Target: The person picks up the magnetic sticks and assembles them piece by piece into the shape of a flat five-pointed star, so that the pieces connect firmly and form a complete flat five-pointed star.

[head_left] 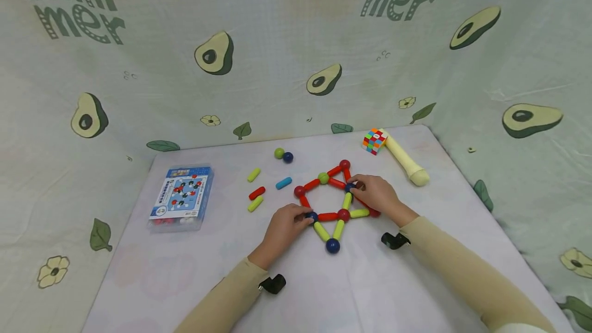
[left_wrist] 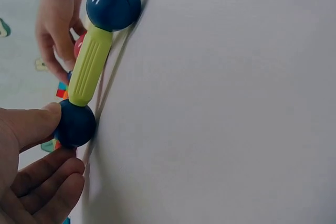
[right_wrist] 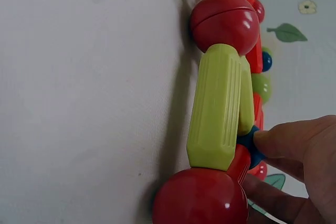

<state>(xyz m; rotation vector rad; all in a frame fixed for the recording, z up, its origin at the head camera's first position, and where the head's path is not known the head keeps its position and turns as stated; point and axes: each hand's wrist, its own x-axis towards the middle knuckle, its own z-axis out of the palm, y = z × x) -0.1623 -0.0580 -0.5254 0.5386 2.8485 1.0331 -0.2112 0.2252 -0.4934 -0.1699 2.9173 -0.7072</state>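
A flat figure of magnetic rods and balls lies on the table, built from red rods (head_left: 328, 217), yellow-green rods (head_left: 321, 231) and red, blue and green balls. My left hand (head_left: 288, 226) pinches the blue ball (left_wrist: 76, 124) at the figure's left corner between thumb and fingers. From that ball a yellow-green rod (left_wrist: 90, 66) runs to another blue ball (head_left: 333, 245) at the near tip. On the far right side my right hand (head_left: 376, 194) pinches a blue ball (right_wrist: 252, 148), partly hidden by its fingers. A red ball (head_left: 344, 215) joins rods between both hands.
Loose rods, yellow-green (head_left: 254, 174), red (head_left: 257, 193) and blue (head_left: 283, 183), lie left of the figure. Behind them sit a green ball (head_left: 279, 153) and a blue ball (head_left: 288, 157). A boxed set (head_left: 182, 197) lies at left; a puzzle cube (head_left: 374, 141) and pale-yellow stick (head_left: 404, 159) at back right.
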